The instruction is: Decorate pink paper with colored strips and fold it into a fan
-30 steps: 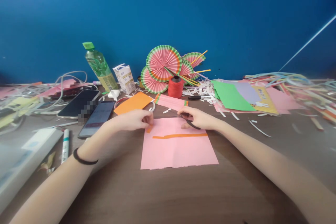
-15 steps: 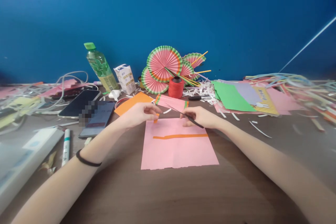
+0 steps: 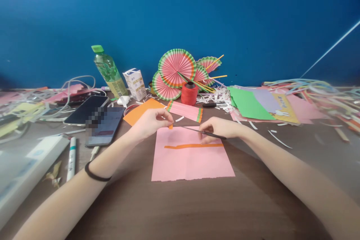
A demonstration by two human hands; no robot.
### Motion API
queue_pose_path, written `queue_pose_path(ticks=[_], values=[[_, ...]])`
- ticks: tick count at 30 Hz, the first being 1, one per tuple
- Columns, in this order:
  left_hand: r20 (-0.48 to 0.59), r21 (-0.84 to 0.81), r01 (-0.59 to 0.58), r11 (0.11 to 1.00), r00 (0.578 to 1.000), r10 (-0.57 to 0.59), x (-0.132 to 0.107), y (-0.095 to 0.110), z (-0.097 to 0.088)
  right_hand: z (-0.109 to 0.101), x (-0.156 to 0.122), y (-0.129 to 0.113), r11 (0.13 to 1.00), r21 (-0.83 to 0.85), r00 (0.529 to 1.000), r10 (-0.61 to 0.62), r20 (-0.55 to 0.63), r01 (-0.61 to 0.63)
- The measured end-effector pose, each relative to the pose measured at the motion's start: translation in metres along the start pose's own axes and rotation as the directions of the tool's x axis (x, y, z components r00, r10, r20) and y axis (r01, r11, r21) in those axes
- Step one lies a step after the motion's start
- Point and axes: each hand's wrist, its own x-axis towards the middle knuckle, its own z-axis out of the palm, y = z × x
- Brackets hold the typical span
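Note:
My left hand (image 3: 153, 122) is closed in a pinch on a small orange paper strip (image 3: 170, 127), of which only a short end shows below the fingertips. In my right hand (image 3: 215, 128) is a slim dark tool with a thin pale tip that looks like tweezers (image 3: 215, 135). Its tip points left and reaches close to the left fingertips; contact cannot be made out. Beneath both hands lies a pink paper sheet (image 3: 191, 163) with a ragged near edge. A long orange strip (image 3: 185, 146) runs across it, its right part below my right hand.
Behind the sheet are a pleated pink paper (image 3: 184, 110), a red thread spool (image 3: 189, 94) and pleated paper fans (image 3: 176, 68). Orange paper (image 3: 143, 110), phones (image 3: 105, 127), a marker (image 3: 71, 159) and a bottle (image 3: 109, 71) are leftward. Green paper (image 3: 250, 103) lies right.
The tool's tip has swung down and left toward my left fingertips, and my right hand has shifted slightly right. Less of the small orange strip shows under my left hand.

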Motion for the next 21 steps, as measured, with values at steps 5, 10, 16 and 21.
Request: queue_pose_path(ticks=[5, 10, 16, 21], values=[[0.0, 0.006, 0.008, 1.0, 1.0, -0.008, -0.002, 0.005, 0.001, -0.001, -0.001, -0.002, 0.998, 0.054, 0.997, 0.032, 0.067, -0.036], [0.036, -0.011, 0.011, 1.0, 0.999, -0.01, -0.002, 0.006, 0.002, -0.001, -0.002, -0.007, 0.999, 0.045, 0.997, 0.016, 0.07, -0.019], [0.047, -0.03, 0.036, 0.999, 0.998, -0.034, -0.002, 0.008, 0.003, 0.0, -0.002, -0.013, 1.0, 0.008, 0.997, -0.007, 0.078, 0.006], [0.05, -0.022, 0.019, 1.0, 0.999, -0.018, -0.001, 0.005, 0.004, 0.001, -0.003, -0.016, 1.0, 0.025, 0.995, 0.006, 0.101, -0.009]])
